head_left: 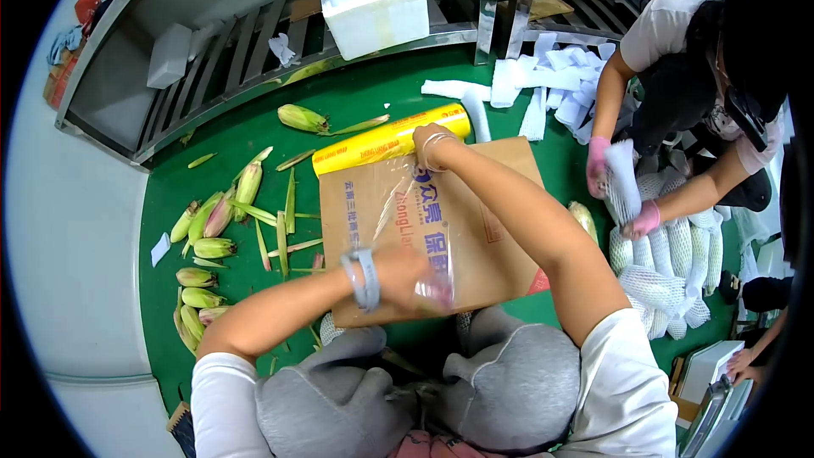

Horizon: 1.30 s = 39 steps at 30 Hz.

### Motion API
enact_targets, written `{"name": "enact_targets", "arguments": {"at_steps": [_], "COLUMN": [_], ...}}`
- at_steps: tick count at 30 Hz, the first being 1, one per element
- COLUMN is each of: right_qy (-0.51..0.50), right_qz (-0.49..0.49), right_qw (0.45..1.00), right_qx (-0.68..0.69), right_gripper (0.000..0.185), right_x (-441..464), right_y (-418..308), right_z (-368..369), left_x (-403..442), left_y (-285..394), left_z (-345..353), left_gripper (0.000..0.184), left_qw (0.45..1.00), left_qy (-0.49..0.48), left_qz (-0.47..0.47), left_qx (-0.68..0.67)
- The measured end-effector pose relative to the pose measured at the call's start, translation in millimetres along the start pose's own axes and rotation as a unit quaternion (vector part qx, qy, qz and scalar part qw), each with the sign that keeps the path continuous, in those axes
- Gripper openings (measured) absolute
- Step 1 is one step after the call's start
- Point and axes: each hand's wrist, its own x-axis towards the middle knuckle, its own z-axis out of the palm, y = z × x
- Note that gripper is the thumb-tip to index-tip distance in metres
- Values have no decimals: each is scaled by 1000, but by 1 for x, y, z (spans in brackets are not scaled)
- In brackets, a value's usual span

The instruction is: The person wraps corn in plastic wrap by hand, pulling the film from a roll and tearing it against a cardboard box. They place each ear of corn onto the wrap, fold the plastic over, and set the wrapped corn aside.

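Head view: right hand [434,148] curls over the yellow roll [365,153] near its right-hand part. Fingers partly hidden, so can't say if it's clamped on or just pressing. Likely there to keep the roll from walking off, since a round body has little to stop it.

Left hand [405,276] is nearer the body, over the near part of the cardboard [509,263]. Motion-blurred; fingers sit right by the clear film [446,270], but grip can't be confirmed.

Film lies over the cardboard between the two hands, roll at the far edge. Looks like a sensible layout: roll away from the body, loose film towards it, cardboard as a flat backing within reach of both hands, just beyond the knees.

Left of the left hand: corn ears [214,248] grouped on the green floor [254,123], husk leaves [282,237] strewn between. Beyond and right of the right hand: white net sleeves [555,76] in a loose heap. Further right, a co-worker's pink-gloved hands [644,217] hold a white netted piece [623,182] above a pile of netted pieces [657,288], presumably kept close for easy stacking.
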Motion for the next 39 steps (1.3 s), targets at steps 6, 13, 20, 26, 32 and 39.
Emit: {"name": "enact_targets", "arguments": {"at_steps": [6,13,20,26,32,39], "right_qy": [81,209,-398,63,279,315], "right_qz": [-102,-220,-180,-261,-332,-236], "right_qw": [987,923,561,879,901,917], "right_qx": [95,236,703,394,24,65], "right_gripper": [39,41,59,40,36,43], "right_x": [-34,-90,-191,-188,-188,-196], "right_y": [24,21,-99,-79,-78,-14], "right_z": [44,62,65,69,20,47], "left_x": [-88,-143,-90,-109,-98,-123], "left_y": [-31,-27,10,30,23,-82], "left_z": [80,69,43,16,23,63], "left_gripper": [70,67,66,60,50,26], "left_qw": [740,547,481,638,876,675], "left_qy": [-260,406,514,697,397,536], "left_qz": [60,-50,111,-53,-274,-19], "left_qx": [-618,-730,-701,-323,-25,-506]}}
